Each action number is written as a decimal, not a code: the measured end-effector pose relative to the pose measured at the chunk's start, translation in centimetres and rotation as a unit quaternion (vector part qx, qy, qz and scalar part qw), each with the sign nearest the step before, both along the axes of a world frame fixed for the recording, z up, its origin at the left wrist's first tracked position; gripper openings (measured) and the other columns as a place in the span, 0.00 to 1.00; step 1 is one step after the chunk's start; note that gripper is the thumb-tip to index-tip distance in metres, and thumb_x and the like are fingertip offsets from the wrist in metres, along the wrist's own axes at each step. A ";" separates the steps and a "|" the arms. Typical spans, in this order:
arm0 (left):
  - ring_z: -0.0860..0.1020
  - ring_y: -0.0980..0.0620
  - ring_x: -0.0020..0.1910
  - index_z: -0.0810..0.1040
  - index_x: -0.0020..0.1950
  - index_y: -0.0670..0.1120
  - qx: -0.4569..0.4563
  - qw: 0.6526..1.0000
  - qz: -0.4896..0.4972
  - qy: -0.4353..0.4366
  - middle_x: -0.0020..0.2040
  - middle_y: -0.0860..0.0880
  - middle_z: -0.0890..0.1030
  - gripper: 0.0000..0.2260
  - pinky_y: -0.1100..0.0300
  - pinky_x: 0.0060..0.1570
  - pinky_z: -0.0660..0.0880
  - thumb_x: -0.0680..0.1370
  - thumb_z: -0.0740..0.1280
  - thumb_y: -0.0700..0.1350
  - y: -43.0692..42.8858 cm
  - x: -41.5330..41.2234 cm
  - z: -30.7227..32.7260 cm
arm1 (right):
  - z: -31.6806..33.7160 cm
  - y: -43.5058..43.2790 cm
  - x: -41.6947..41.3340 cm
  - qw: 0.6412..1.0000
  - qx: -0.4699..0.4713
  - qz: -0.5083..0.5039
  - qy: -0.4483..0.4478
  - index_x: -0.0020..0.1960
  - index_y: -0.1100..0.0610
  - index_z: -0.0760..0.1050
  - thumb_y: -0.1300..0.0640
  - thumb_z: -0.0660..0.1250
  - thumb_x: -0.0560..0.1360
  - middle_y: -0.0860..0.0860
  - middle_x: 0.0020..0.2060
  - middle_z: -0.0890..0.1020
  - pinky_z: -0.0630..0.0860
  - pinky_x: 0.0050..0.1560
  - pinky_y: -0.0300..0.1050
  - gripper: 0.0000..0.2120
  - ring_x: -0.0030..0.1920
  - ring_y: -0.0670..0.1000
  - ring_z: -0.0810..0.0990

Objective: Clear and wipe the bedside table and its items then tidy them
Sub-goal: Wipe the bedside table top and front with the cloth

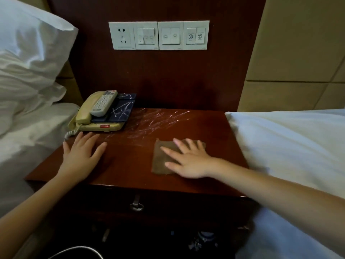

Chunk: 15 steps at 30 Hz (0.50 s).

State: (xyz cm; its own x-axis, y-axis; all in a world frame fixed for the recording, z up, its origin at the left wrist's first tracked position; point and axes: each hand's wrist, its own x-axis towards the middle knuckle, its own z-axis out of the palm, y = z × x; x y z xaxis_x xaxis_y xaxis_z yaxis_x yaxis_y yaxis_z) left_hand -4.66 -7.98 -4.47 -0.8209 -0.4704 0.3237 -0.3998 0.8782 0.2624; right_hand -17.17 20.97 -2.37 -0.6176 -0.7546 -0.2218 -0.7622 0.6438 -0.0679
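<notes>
wiping counter (130, 165), right hand (190, 163) fingers flat on cloth (157, 158), left hand (80, 156) fingers spread; probably needing strokes across streaks (149, 124).

Bedside table (130, 165) open at middle and back right; telephone (84, 116) blocks the back-left corner

Head view, sole camera: sits above and in front of the bedside table (130, 165), close, angled forward and down. Switch panel (158, 35) behind the table at top, drawer front (168, 202) low in frame.
</notes>
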 end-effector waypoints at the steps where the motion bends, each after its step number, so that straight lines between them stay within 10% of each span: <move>1: 0.51 0.48 0.76 0.65 0.73 0.47 0.000 1.000 0.006 0.026 0.75 0.46 0.62 0.27 0.39 0.71 0.41 0.79 0.51 0.59 0.1 0.2 0.2 | -0.1 -1.6 2.4 0.999 -0.006 0.039 -0.001 0.75 0.35 0.40 0.33 0.43 0.78 0.49 0.77 0.37 0.31 0.69 0.65 0.27 0.75 0.63 0.34; 8: 0.54 0.46 0.76 0.66 0.72 0.43 0.065 0.989 0.023 0.131 0.74 0.44 0.64 0.22 0.40 0.71 0.42 0.82 0.53 0.52 0.5 0.9 0.5 | -0.8 -6.2 6.2 0.989 -0.036 0.141 0.025 0.75 0.35 0.45 0.38 0.42 0.80 0.49 0.78 0.41 0.36 0.71 0.64 0.23 0.76 0.62 0.40; 15: 0.57 0.47 0.75 0.66 0.72 0.43 0.064 0.983 0.014 0.174 0.72 0.44 0.66 0.25 0.41 0.72 0.45 0.80 0.51 0.56 0.6 1.3 0.6 | 0.4 6.3 -7.5 0.974 0.004 -0.226 0.007 0.75 0.35 0.41 0.36 0.39 0.79 0.49 0.78 0.41 0.43 0.73 0.64 0.24 0.77 0.59 0.42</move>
